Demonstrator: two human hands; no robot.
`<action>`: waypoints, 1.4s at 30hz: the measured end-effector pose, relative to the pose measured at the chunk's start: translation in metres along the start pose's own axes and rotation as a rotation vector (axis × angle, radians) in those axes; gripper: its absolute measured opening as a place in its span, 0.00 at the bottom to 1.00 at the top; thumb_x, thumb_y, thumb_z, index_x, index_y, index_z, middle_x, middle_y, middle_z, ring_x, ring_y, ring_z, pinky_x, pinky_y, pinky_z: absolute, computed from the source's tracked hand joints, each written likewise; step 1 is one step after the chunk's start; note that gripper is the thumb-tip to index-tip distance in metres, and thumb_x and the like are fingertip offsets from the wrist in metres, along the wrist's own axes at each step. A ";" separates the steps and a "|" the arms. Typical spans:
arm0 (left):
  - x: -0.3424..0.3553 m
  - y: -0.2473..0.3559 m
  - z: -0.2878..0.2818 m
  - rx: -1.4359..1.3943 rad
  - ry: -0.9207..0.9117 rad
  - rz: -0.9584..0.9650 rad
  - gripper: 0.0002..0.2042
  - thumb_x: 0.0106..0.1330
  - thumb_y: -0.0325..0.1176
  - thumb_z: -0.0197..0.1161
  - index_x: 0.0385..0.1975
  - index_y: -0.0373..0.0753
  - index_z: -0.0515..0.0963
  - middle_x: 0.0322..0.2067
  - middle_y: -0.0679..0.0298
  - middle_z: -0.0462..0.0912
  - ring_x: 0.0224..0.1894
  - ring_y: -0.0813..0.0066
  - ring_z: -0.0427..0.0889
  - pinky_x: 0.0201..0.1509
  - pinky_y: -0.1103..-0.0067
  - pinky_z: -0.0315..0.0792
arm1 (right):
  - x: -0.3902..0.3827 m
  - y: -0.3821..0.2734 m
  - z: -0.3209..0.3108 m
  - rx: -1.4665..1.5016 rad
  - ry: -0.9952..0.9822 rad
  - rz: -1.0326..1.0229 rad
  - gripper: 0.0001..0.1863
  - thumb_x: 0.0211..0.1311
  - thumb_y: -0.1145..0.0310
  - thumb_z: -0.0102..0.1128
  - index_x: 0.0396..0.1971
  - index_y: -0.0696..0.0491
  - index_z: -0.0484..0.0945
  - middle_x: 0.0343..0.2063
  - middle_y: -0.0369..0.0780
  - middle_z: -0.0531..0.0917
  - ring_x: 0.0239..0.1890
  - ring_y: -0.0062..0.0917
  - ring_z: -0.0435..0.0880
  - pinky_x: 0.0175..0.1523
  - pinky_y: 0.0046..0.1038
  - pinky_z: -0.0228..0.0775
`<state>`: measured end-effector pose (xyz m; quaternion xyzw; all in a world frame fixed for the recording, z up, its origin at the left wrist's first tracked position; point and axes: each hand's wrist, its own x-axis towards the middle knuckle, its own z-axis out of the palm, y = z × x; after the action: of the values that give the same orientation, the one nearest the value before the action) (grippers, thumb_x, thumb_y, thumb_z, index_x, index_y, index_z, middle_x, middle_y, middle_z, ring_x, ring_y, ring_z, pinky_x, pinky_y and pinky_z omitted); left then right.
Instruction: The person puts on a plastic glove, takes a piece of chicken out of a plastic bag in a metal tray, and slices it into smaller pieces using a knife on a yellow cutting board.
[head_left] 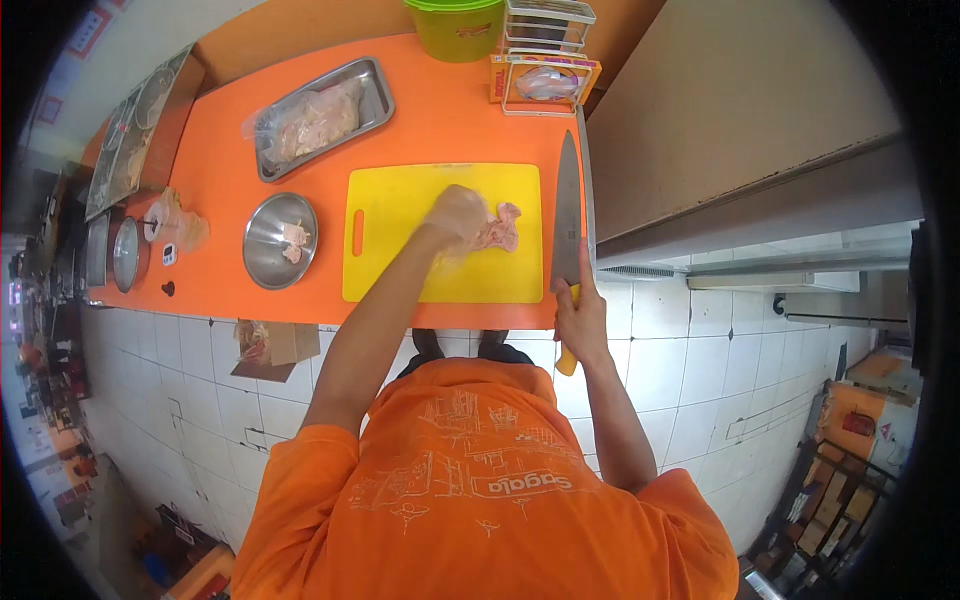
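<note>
A person in an orange shirt [470, 500] works over an orange counter [225, 300], the left hand [456, 215] reaching across a yellow cutting board [500, 285] to a piece of raw pale-pink meat [508, 228]. The meat lies on the right half of the board, just beside the left hand's fingers. That hand, seemingly covered by a clear plastic glove, is blurred, and whether its fingers are clamped on the meat or apart from it cannot be told. The right hand [582, 325] is closed around the yellow handle of a large knife [567, 215], index finger stretched along it, at the counter's near right corner; the long blade points toward the far side, to the right of the board and apart from it. Left of the board, a round metal bowl [262, 268] holds a small pale piece of meat [294, 242]. Beyond it, a rectangular metal tray [384, 95], set at a slant, bears more pale meat [322, 122], partly in clear plastic. A lime-green tub [455, 38] and a white wire rack [548, 60] stand along the far edge, while an open cardboard box [293, 343] sits below the near edge, at left.
</note>
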<state>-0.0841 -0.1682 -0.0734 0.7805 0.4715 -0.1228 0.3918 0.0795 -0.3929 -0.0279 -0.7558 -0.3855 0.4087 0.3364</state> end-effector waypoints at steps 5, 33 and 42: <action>-0.036 -0.102 0.025 -0.587 0.509 0.373 0.08 0.64 0.33 0.65 0.37 0.38 0.85 0.26 0.59 0.84 0.35 0.63 0.88 0.40 0.70 0.79 | -0.003 0.001 0.034 -0.096 -0.135 -0.227 0.38 0.76 0.70 0.52 0.81 0.39 0.48 0.22 0.49 0.81 0.16 0.29 0.80 0.22 0.34 0.75; -0.143 -0.025 -0.017 -1.421 0.302 0.225 0.07 0.66 0.33 0.69 0.34 0.36 0.84 0.36 0.56 0.86 0.41 0.64 0.87 0.46 0.72 0.80 | -0.031 -0.071 0.001 -0.128 -0.178 -0.192 0.37 0.76 0.68 0.51 0.80 0.40 0.49 0.22 0.49 0.83 0.19 0.36 0.82 0.28 0.38 0.76; -0.143 -0.115 0.085 -0.457 0.846 -0.286 0.08 0.59 0.34 0.67 0.31 0.37 0.87 0.30 0.48 0.87 0.35 0.52 0.88 0.44 0.64 0.80 | -0.027 0.004 0.111 -0.511 -0.168 -0.442 0.39 0.74 0.76 0.47 0.80 0.45 0.45 0.21 0.56 0.81 0.23 0.52 0.83 0.32 0.48 0.74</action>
<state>-0.2397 -0.2929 -0.1068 0.5837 0.7060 0.2587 0.3065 -0.0263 -0.3969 -0.0703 -0.6778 -0.6559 0.2769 0.1839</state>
